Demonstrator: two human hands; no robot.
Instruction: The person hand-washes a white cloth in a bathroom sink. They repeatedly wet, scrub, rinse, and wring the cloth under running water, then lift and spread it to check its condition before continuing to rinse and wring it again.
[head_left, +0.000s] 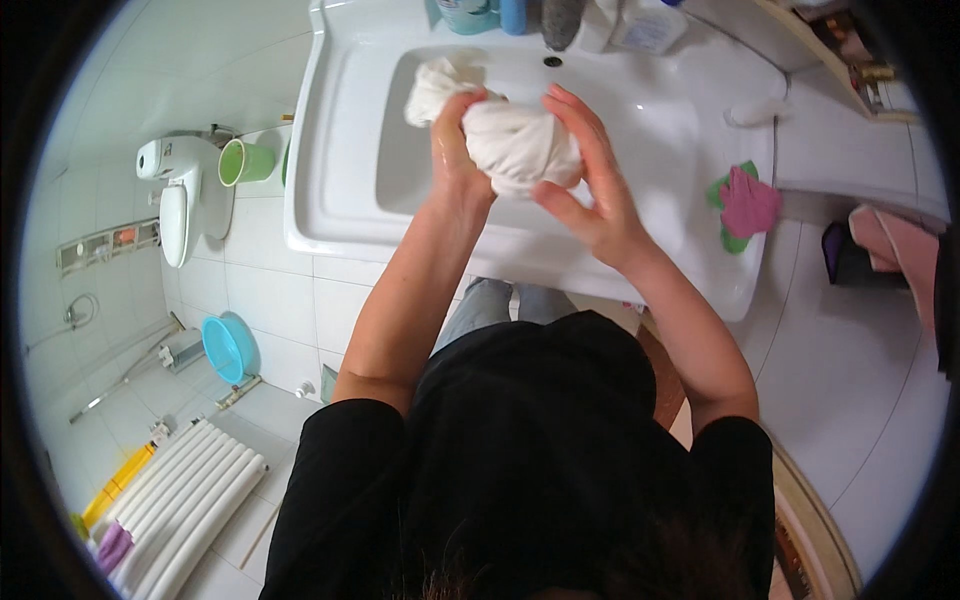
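Note:
Over the white ceramic washbasin (637, 142), a bunched white cloth (521, 146) is held up between both hands. My left hand (459, 161) grips its left side, thumb on top and the palm partly hidden by the cloth. On the other side, my right hand (604, 199) cups the bundle with thumb and fingers spread around its edge. A further white cloth bunch (442, 84) shows just beyond the left hand; whether it belongs to the same piece I cannot tell. The skin of both hands looks wet.
Bottles (651, 28) line the basin's back edge. Pink and green cloths (750, 202) lie on its right rim. To the left are a green bucket (246, 161), a toilet (180, 202), a blue basin (227, 347) and a white radiator (187, 495). A shelf (825, 60) juts in at upper right.

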